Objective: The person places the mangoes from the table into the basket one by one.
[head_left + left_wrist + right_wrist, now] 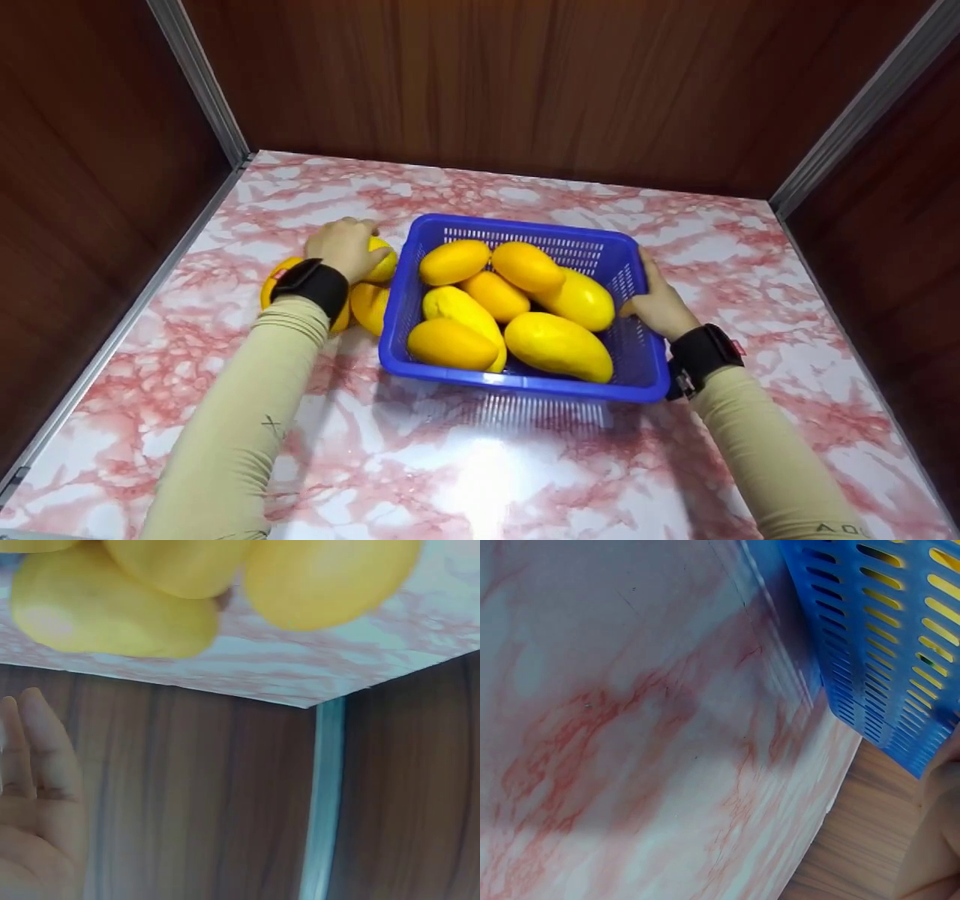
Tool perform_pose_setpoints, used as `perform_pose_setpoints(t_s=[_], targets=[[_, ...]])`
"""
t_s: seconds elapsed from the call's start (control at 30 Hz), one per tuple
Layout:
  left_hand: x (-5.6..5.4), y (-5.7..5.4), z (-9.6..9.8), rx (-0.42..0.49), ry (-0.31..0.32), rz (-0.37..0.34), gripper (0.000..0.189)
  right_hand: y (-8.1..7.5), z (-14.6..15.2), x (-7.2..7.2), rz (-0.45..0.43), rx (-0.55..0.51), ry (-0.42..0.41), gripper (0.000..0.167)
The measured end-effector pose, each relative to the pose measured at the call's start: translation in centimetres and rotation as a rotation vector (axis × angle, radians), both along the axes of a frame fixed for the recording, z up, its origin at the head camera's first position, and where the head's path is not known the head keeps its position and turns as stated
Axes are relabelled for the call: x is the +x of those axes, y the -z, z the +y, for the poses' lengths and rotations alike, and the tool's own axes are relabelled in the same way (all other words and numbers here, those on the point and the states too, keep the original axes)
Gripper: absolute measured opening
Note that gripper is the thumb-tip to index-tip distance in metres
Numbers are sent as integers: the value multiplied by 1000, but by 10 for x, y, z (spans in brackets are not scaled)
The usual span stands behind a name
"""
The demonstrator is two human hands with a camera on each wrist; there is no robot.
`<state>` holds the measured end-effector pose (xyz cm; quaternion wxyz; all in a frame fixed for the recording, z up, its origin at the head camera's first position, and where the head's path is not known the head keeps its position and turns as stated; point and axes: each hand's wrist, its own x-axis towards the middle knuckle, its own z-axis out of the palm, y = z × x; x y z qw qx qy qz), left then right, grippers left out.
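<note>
A blue plastic basket [525, 384] with slotted walls holds several yellow-orange mangoes [559, 345]. My right hand [664, 304] grips its right wall, with the thumb inside and the other fingers outside. To the left of the basket, my left hand [341, 246] reaches over a loose group of mangoes. One yellow mango [384, 262] shows beside its thumb, and another mango [370, 306] lies nearer me against the basket's side. The left wrist view shows the fingers [52, 742] extended, close over the loose mangoes [112, 619].
The table [247, 420] has a red and white marbled top. Dark wooden panels [495, 90] enclose it at the back and both sides, with metal strips [202, 82] along the corners. One more mango [277, 281] is partly hidden behind the left wristband.
</note>
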<state>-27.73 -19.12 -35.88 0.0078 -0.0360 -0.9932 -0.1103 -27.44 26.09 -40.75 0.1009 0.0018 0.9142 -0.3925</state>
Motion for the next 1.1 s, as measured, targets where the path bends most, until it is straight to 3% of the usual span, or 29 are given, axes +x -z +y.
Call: perform_pose_setpoints(t_s=[0.5,0.77,1.1], targets=[[10,17,-72,-13,-235,-157,59,0,1,1,15,-6,-19,115],[13,32,-80,5,-242,-195,63,-1,0,1,6,3,-21,115],[19,45,-87,-2,-199,-139,52,0,0,1,6,-12,-21,114]])
